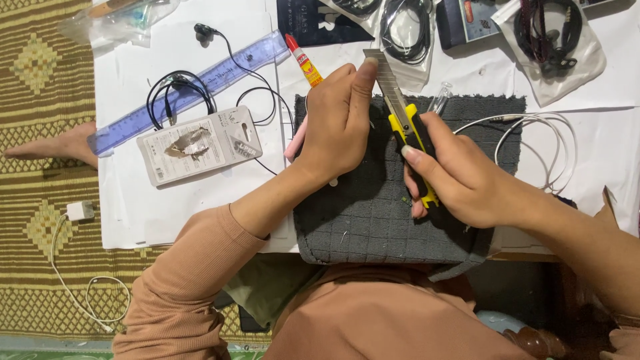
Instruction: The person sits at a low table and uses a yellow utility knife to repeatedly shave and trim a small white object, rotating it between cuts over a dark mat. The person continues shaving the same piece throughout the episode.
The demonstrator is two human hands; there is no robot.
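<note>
My right hand [460, 170] grips a yellow and black utility knife [408, 127] with its long blade [388, 80] pushed far out. My left hand [340, 120] rests over a dark grey cloth mat [373, 213], and its index fingertip touches the blade's tip. A pink object [295, 143] pokes out under the left palm; what it is cannot be told. A white cable [533, 133] lies on the mat's right side. Both arms wear tan sleeves.
A blue ruler [187, 90], black earphones [180, 90], a grey blister pack [199, 145] and a small glue tube [305, 61] lie on white paper [133, 200] at left. Bagged cables [553, 40] sit at the back. A white charger [80, 211] and a bare foot [57, 147] rest on the woven rug.
</note>
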